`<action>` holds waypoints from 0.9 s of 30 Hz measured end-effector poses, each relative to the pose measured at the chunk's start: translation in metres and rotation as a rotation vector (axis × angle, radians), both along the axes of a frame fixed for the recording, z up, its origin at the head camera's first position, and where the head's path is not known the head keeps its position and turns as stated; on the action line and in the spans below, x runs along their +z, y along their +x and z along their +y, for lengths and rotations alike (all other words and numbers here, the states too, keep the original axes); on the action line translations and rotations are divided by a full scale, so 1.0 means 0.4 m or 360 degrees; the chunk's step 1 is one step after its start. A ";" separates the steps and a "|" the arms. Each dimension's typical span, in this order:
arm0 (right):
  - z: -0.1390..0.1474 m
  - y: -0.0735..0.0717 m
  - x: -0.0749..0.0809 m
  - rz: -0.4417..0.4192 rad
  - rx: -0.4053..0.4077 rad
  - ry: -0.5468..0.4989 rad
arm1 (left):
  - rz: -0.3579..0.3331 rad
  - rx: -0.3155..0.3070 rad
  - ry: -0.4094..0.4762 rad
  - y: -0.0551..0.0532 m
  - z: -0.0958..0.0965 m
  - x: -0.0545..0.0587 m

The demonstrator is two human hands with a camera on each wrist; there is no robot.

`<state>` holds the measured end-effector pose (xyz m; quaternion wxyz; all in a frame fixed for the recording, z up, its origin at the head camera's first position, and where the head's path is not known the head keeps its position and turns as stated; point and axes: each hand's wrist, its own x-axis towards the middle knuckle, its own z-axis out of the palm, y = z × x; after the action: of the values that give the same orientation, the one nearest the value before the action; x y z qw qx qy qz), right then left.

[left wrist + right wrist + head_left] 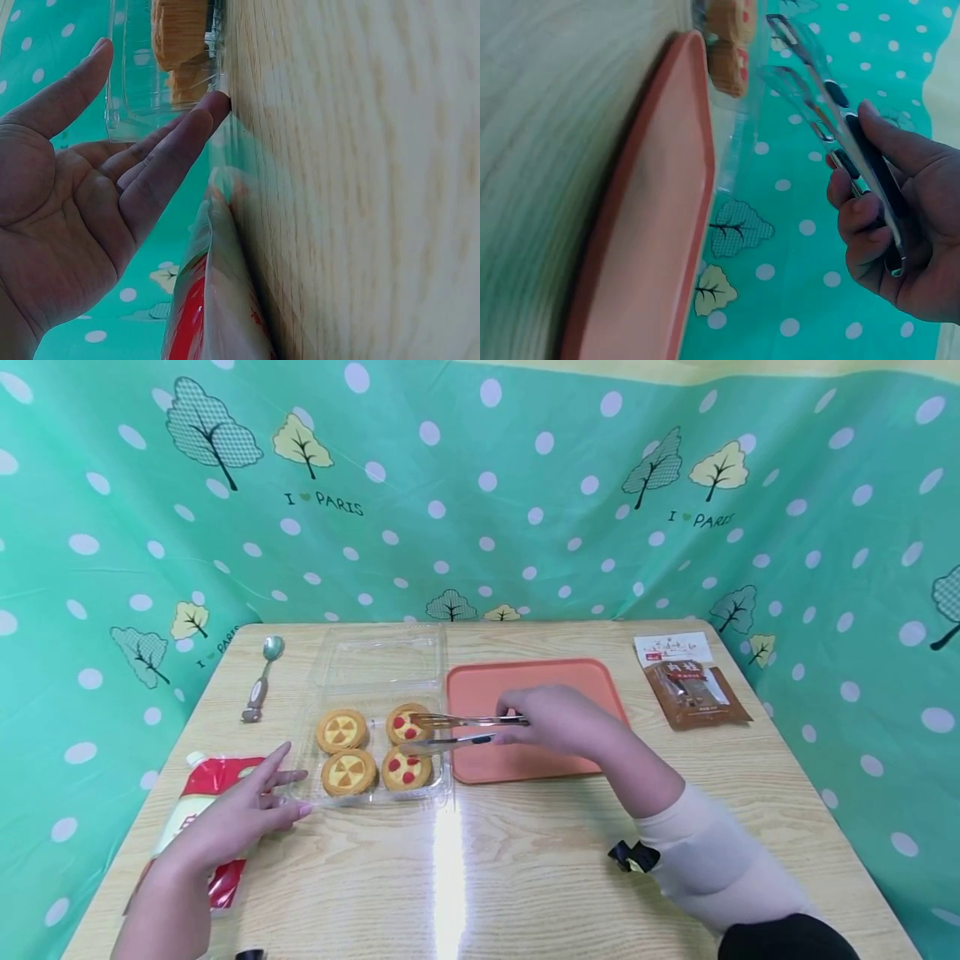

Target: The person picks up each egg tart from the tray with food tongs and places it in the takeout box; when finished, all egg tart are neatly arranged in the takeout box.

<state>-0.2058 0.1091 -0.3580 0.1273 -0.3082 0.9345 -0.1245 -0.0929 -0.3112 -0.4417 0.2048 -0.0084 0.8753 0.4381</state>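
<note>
In my right hand (551, 718) I grip metal tongs (468, 722) with dark handles. The tips are spread over the two red-topped tarts (406, 767) in the head view; in the right wrist view, the tongs (832, 112) stand above them. Two tarts with yellow wedge tops (348, 772) sit to the left in the same clear plastic box (442, 797), its lid (382, 662) folded back. My left hand (243, 810) has its fingers extended at the box's left side, fingertips right at the wall in the left wrist view. Nothing lies in its palm (67, 210).
A pink tray (525, 768) lies right of the box, under my right hand. Below my left hand is a red and white spouted pouch (180, 810). A spoon (262, 681) lies at back left. A brown packet (693, 697) and a white card (675, 647) are at back right.
</note>
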 end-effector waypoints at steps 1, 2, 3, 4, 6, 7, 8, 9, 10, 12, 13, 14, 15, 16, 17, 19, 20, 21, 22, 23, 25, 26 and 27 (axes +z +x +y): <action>-0.004 0.001 -0.004 0.0036 0.0029 0.0005 | 0.0000 -0.0002 0.0002 0.000 0.000 -0.001; -0.008 0.003 -0.007 0.0065 0.0059 0.0008 | 0.0000 -0.0001 0.0001 -0.001 0.000 -0.001; -0.012 0.004 -0.010 0.0099 0.0089 0.0013 | -0.0005 0.0004 -0.0002 -0.001 0.000 -0.002; -0.016 0.006 -0.012 0.0124 0.0116 0.0020 | -0.0009 0.0008 -0.0005 -0.001 -0.001 -0.002; -0.023 0.009 -0.017 0.0167 0.0169 0.0033 | -0.0016 0.0014 -0.0011 -0.001 0.000 0.000; -0.025 0.011 -0.019 0.0190 0.0191 0.0038 | -0.0020 0.0018 -0.0014 -0.001 0.000 0.001; -0.028 0.013 -0.020 0.0204 0.0207 0.0042 | -0.0025 0.0024 -0.0018 -0.001 0.001 0.002; -0.030 0.015 -0.022 0.0216 0.0219 0.0044 | -0.0030 0.0029 -0.0021 -0.001 0.001 0.003; -0.031 0.017 -0.022 0.0229 0.0224 0.0046 | -0.0030 0.0029 -0.0020 -0.001 0.001 0.004; -0.033 0.020 -0.022 0.0247 0.0228 0.0044 | -0.0032 0.0031 -0.0021 0.000 0.001 0.006; -0.034 0.021 -0.020 0.0253 0.0229 0.0044 | -0.0036 0.0033 -0.0023 0.000 0.002 0.007; -0.034 0.022 -0.020 0.0257 0.0229 0.0046 | -0.0038 0.0034 -0.0026 0.000 0.002 0.007; -0.035 0.023 -0.019 0.0264 0.0231 0.0045 | -0.0040 0.0035 -0.0028 0.000 0.002 0.008; -0.035 0.024 -0.018 0.0271 0.0231 0.0045 | -0.0041 0.0035 -0.0030 0.000 0.003 0.008; -0.035 0.025 -0.017 0.0275 0.0231 0.0041 | -0.0044 0.0036 -0.0031 0.000 0.003 0.009; -0.035 0.026 -0.018 0.0280 0.0224 0.0037 | -0.0044 0.0035 -0.0032 -0.001 0.003 0.009; -0.034 0.025 -0.019 0.0279 0.0219 0.0028 | -0.0043 0.0034 -0.0029 0.000 0.003 0.009; -0.033 0.024 -0.020 0.0272 0.0210 0.0018 | -0.0041 0.0033 -0.0027 0.000 0.003 0.008; -0.031 0.022 -0.022 0.0262 0.0198 0.0002 | -0.0038 0.0033 -0.0027 0.000 0.003 0.009; -0.029 0.020 -0.022 0.0243 0.0178 -0.0019 | -0.0038 0.0035 -0.0026 0.000 0.003 0.009; -0.021 0.014 -0.022 0.0199 0.0124 -0.0076 | -0.0037 0.0037 -0.0026 0.001 0.003 0.009; -0.015 0.010 -0.023 0.0180 0.0085 -0.0105 | -0.0036 0.0040 -0.0026 0.001 0.003 0.009; -0.009 0.005 -0.023 0.0156 0.0041 -0.0135 | -0.0036 0.0040 -0.0028 0.001 0.003 0.009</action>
<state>-0.2037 0.1056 -0.3671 0.0699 -0.3309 0.9295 -0.1471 -0.0924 -0.3101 -0.4383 0.2089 -0.0263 0.8766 0.4327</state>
